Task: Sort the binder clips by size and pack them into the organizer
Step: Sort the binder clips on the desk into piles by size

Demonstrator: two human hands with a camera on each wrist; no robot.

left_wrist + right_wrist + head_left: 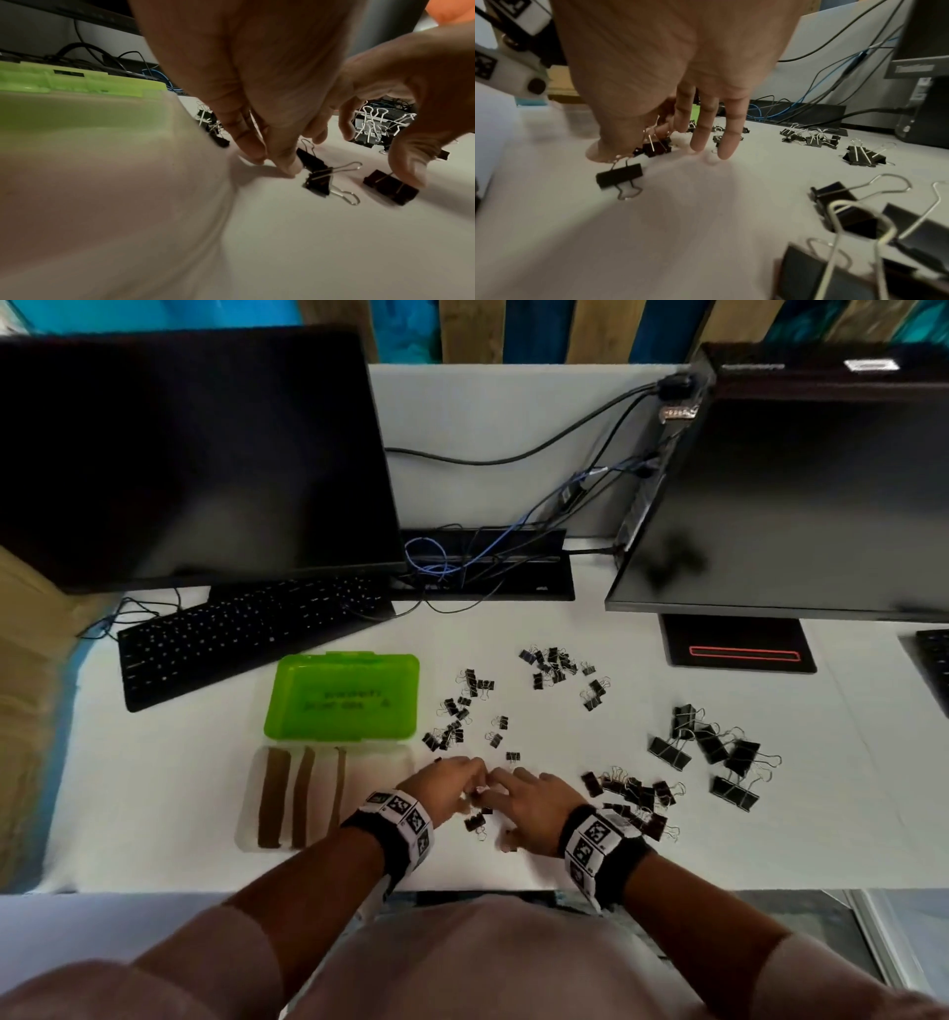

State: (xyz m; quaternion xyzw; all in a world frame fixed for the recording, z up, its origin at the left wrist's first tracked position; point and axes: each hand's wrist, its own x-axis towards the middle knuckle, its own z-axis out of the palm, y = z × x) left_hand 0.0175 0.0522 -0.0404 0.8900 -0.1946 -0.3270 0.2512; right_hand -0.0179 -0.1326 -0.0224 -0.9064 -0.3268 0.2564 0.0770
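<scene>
Two hands point(493, 791) work loose clips point(317, 178) beside the organizer point(328, 796). Light, stiff, springy: pinch the black body. Right grip pinches one; left hangs open.

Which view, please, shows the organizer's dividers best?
The head view: the organizer lies open and seen from above, its brown dividers plain. The left wrist view shows only its blurred wall; the right wrist view shows only a green sliver.
</scene>
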